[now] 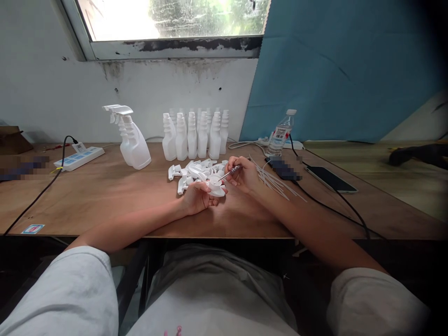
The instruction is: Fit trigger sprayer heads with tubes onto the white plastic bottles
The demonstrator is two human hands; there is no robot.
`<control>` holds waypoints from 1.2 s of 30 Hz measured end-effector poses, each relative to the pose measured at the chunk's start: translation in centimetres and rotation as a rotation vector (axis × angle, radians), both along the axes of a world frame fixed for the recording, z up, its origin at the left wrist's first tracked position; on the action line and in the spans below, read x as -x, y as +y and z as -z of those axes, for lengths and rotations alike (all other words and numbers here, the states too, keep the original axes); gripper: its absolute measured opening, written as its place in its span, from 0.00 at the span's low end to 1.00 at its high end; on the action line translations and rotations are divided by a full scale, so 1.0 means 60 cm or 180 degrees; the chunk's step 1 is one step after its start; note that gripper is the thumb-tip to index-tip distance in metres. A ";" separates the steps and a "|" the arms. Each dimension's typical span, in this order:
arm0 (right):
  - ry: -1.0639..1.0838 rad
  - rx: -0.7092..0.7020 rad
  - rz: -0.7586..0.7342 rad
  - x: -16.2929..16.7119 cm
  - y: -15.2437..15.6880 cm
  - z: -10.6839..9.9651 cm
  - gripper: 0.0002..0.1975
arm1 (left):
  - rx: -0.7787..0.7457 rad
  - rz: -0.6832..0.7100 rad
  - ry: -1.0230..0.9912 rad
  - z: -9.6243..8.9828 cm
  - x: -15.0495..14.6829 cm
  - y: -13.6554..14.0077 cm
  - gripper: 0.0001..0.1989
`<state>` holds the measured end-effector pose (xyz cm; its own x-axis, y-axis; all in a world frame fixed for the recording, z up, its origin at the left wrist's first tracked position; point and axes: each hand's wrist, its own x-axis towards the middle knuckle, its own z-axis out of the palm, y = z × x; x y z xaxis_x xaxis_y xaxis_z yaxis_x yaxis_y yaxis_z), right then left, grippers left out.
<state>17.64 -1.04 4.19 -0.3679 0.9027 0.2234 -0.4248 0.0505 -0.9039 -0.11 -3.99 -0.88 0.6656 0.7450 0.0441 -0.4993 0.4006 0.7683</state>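
Between the fingers of my left hand [199, 198] is a white spray trigger head [216, 187], its round collar facing up. My right hand [245, 176] pinches a thin metal tool like tweezers or a small screwdriver [229, 174]; its exact kind is hard to make out. The tool's tip reaches the collar of the spray head. Just behind my left hand lies a pile of white trigger heads [191, 171]. Thin white dip tubes [271, 179] are spread on the table beside my right wrist.
White bottles [182, 137] without heads stand in rows at the back. Bottles with trigger heads [135, 142] stand to their left. On the right are a water bottle [280, 135], a phone [331, 179], another dark device [284, 168] and black cables. A power strip [80, 158] lies left on the wooden table [115, 200].
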 end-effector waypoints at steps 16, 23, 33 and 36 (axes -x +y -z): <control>0.0209 0.0612 0.1535 -0.080 0.107 0.017 0.11 | -0.1448 -0.0287 0.0916 -0.018 -0.009 -0.043 0.23; -0.1503 0.0211 0.1758 -0.108 0.121 0.018 0.11 | -0.3280 -0.1734 0.2042 -0.062 0.044 0.006 0.20; -0.1546 -0.0178 0.1856 -0.102 0.125 0.025 0.11 | -0.3260 -0.2473 0.3996 -0.035 0.197 0.168 0.23; -0.1547 -0.0154 0.1843 -0.102 0.124 0.024 0.10 | -0.2781 -0.2262 0.3960 -0.026 0.207 0.179 0.29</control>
<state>23.79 6.39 2.76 0.0948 0.9749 0.2013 0.1275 0.1887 -0.9737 -12.53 6.73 0.66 0.1765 0.9307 0.3204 0.6599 -0.3534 0.6630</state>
